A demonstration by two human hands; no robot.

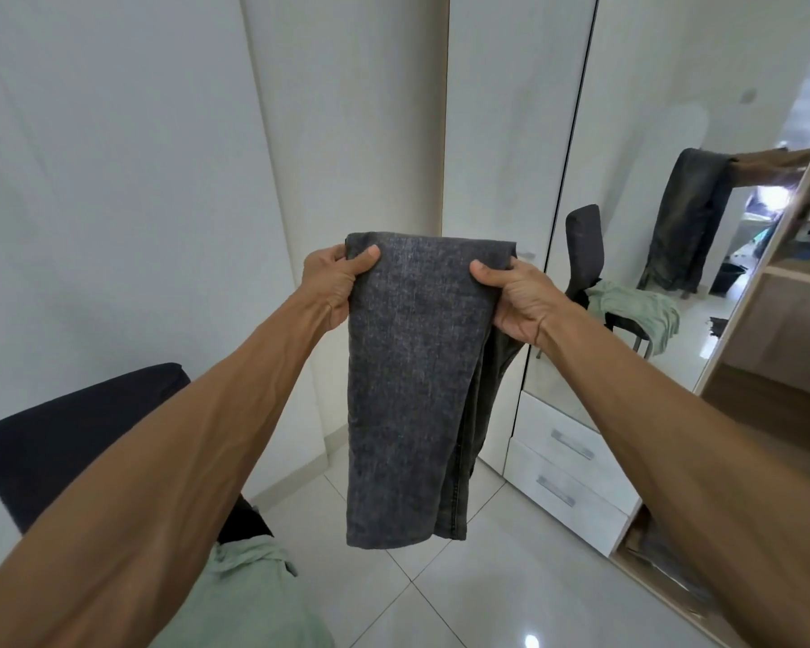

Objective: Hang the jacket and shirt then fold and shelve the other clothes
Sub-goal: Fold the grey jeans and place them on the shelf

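Both bare forearms stretch forward from the lower corners. At mid-frame the left hand (330,285) and right hand (515,297) each pinch a top corner of the folded dark grey jeans (408,390), which hang free above the white tiled floor (464,596). A pale green shirt (249,596) lies on the dark chair (66,441) at lower left. The mirror door (674,226) at right reflects them.

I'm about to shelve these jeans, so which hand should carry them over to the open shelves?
Probably the right hand: the open shelves stand on that side, and it already grips the folded jeans.
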